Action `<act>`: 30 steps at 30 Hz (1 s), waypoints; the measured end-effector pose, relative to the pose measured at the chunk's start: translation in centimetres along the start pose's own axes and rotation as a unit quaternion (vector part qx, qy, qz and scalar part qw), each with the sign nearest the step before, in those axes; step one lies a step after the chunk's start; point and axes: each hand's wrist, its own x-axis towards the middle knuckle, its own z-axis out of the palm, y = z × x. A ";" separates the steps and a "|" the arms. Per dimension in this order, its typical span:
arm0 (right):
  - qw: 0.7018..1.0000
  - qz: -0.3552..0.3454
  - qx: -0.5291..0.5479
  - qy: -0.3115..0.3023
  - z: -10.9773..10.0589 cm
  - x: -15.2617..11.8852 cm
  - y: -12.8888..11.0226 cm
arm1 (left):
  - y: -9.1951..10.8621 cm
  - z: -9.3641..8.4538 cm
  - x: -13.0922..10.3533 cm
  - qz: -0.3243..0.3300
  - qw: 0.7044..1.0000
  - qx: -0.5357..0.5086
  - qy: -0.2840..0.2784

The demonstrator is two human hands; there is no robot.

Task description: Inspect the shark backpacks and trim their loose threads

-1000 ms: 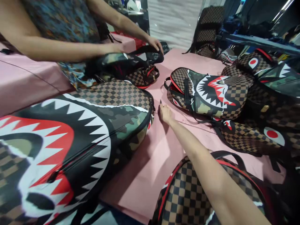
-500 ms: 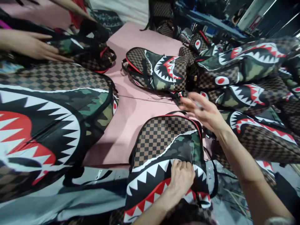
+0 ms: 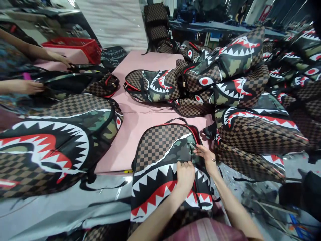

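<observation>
A checkered backpack (image 3: 160, 144) with a shark-mouth print and a camouflage band lies face up before me, its top handle pointing away. My left hand (image 3: 185, 170) is closed on its front, fingers curled at the fabric beside the vertical zipper. At the upper end of that zipper is my right hand (image 3: 204, 155), thumb and fingers pinched together at something too small to make out; a ring shows on one finger.
A large similar backpack (image 3: 97, 134) lies left on the pink table (image 3: 110, 160). Several more bags (image 3: 238, 90) are piled right. At the upper left, another person's hands (image 3: 32, 87) handle a dark bag near a red basket (image 3: 82, 43).
My right hand has come down and toward me from above the table to the backpack's zipper. My left hand stays on the bag. The view has shifted, showing the red basket.
</observation>
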 end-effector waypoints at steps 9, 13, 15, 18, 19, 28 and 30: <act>0.980 0.010 -0.166 0.114 1.4 0.4 1.6 | 0.0 -0.3 -0.1 0.003 0.999 0.022 -0.049; 0.974 -0.004 -0.202 0.106 1.6 0.7 2.0 | 0.0 -0.1 0.1 -0.013 0.997 0.006 -0.070; 0.971 -0.008 -0.213 0.105 1.6 0.8 2.2 | -0.1 -0.1 0.2 -0.015 0.997 0.005 -0.075; 0.968 -0.011 -0.227 0.111 1.5 0.7 2.4 | -0.1 -0.1 0.2 -0.014 0.997 0.008 -0.072; 0.967 -0.013 -0.230 0.110 1.5 0.7 2.5 | -0.1 -0.1 0.2 -0.013 0.997 0.009 -0.070; 0.967 -0.024 -0.230 0.102 1.5 0.7 2.3 | -0.1 -0.2 0.2 -0.011 0.999 0.004 -0.034; 0.968 -0.031 -0.229 0.102 1.6 0.7 2.3 | -0.1 -0.2 0.2 -0.010 0.999 -0.001 -0.031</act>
